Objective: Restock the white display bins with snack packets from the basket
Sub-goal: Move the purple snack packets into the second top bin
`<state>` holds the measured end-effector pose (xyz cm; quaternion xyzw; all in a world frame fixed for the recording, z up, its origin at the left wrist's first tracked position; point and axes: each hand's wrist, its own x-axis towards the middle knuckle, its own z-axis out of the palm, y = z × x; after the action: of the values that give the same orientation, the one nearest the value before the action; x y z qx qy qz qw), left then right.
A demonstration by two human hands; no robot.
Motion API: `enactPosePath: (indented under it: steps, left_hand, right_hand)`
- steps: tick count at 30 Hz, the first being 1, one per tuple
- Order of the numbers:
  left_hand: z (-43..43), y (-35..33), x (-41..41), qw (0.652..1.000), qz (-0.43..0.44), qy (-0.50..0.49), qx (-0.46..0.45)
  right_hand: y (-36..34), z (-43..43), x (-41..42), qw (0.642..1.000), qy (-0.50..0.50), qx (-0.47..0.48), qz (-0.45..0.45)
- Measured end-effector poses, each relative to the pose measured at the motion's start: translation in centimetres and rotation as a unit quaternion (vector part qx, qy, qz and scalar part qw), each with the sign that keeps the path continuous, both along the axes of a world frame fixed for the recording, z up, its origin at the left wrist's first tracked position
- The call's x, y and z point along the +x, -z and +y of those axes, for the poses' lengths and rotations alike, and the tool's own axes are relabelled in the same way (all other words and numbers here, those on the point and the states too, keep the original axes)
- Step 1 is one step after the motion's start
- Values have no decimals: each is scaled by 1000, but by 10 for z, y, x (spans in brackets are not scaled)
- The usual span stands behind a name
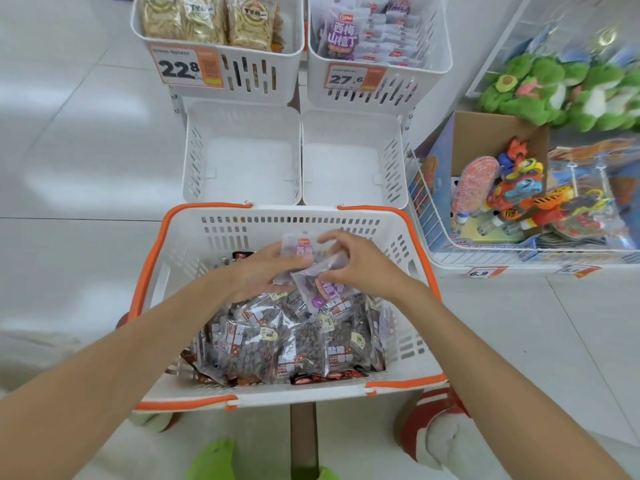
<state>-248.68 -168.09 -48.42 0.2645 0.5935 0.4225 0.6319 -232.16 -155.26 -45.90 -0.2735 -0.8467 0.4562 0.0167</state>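
Both hands gathering purple packets at the basket's far edge.
The left hand [263, 271] and right hand [360, 268] pinch light, slippery, crinkly purple packets [320, 284] in the basket [194, 233]; the packets look easiest held by their sealed edges.

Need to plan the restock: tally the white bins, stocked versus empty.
Stocked bins: 2, upper left and upper right
Empty bins: 2, lower left and lower right
Total: 4
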Motion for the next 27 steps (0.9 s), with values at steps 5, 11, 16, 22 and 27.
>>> enactPosePath:
  steps: [5,11,16,22,27]
  left_hand:
    - [6,-7,5,1000,3,-7,5]
    - [28,-32,-5,997,78,8,27]
    - [68,-77,-25,981,132,-6,143]
    - [140,-143,-60,942,270,31,197]
    - [199,-183,-99,826,526,-58,193]
  right_hand:
    - [-1,-6,-16,983,124,-28,134]
    - [-10,5,-34,990,85,-89,71]
    - [-46,44,-67,943,190,-196,189]
    - [-98,101,-100,923,169,-239,249]
    - [-141,184,-110,879,317,-150,325]
